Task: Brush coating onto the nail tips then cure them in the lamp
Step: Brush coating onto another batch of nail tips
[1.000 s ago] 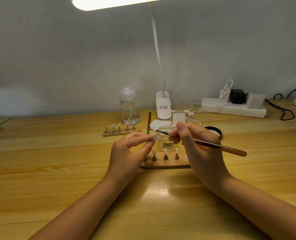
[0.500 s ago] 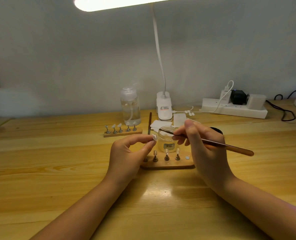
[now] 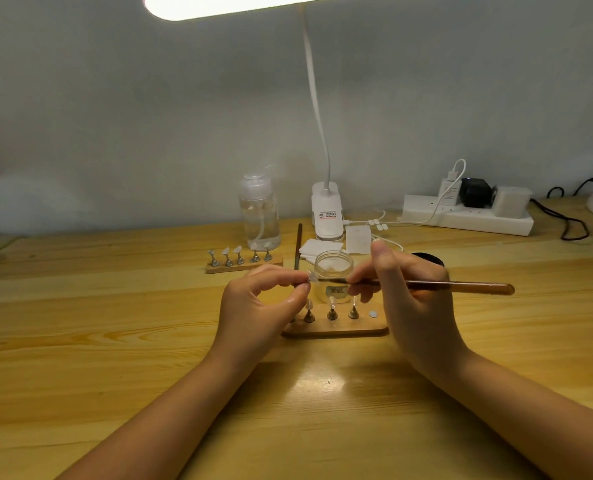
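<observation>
Coating in progress: the left hand (image 3: 260, 306) pinches a small clear nail tip (image 3: 310, 276) between thumb and forefinger, raised above the table just in front of the small clear glass jar (image 3: 333, 268).
Brush: the right hand (image 3: 409, 299) grips a slim brown-handled brush (image 3: 461, 285), its fingers curled round the handle and its point at the held tip.
Near stand: a low wooden stand (image 3: 336, 329) carries three tips on metal pegs; one white pad (image 3: 373, 313) at its right end stands bare.
Far stand: a second wooden stand (image 3: 245, 266) holds five tips, well apart.
Done: cannot tell which tips are coated.
Left: judged most of it, remaining tips and all curing.
Tip appearance: translucent, glossy, very small.
</observation>
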The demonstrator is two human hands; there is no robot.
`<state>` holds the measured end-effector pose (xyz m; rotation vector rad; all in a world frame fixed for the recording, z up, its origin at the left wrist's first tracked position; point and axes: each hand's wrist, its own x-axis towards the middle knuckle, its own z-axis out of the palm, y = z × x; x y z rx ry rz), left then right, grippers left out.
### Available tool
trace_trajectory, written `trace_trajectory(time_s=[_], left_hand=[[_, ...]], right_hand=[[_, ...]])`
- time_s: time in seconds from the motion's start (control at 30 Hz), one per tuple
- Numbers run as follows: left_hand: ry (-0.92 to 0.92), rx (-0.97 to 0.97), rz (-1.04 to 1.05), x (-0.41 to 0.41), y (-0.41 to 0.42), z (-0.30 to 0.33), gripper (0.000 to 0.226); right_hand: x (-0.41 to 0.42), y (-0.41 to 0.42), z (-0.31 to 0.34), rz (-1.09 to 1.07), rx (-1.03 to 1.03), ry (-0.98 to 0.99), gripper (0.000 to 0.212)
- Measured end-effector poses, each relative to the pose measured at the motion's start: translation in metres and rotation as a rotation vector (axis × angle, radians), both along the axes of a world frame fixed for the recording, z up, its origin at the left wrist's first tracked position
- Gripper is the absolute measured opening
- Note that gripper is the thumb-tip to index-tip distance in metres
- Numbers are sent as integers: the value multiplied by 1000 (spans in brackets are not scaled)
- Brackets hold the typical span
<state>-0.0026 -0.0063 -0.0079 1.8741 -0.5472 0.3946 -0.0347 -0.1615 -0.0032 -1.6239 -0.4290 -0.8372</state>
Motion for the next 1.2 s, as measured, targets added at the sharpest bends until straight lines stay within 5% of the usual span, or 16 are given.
trace_trajectory(time_s=[1.0,1.2], left_hand=[[7,0,-13,-1,0,1,25],[26,3,-10,0,0,1,24]], right_hand=[[1,3,-2,-13,-100,-25,30],[-2,0,-4,-15,28,10,36]])
